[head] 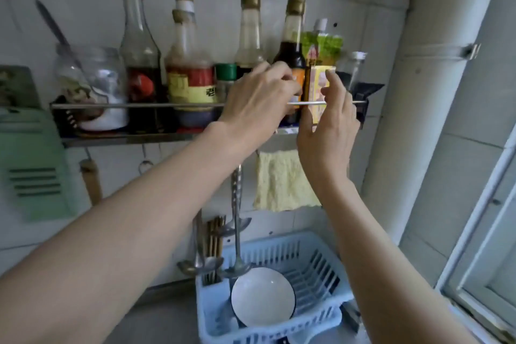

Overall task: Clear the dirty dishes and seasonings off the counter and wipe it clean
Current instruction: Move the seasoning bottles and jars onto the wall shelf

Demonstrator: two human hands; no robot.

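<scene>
Both hands are raised to the metal wall rack (139,105) of seasoning bottles. My left hand (257,98) has its fingers curled against the dark soy sauce bottle (291,50) near the rack's right end; the grip itself is hidden. My right hand (331,123) holds a small yellow seasoning box (318,84) standing behind the rail, thumb on its left, fingers on its right. A green spouted pouch (324,45) stands behind the box. Further left are a green-capped shaker (225,72), a yellow-and-red labelled bottle (190,75) and a red-capped bottle (136,36).
A glass jar (92,84) with a spoon sits at the rack's left end. A yellow cloth (282,181) hangs under the rack beside ladles (237,218). Below stands a blue dish rack (315,274) holding a white bowl (262,296). A green cutting board (30,167) hangs left; a window is right.
</scene>
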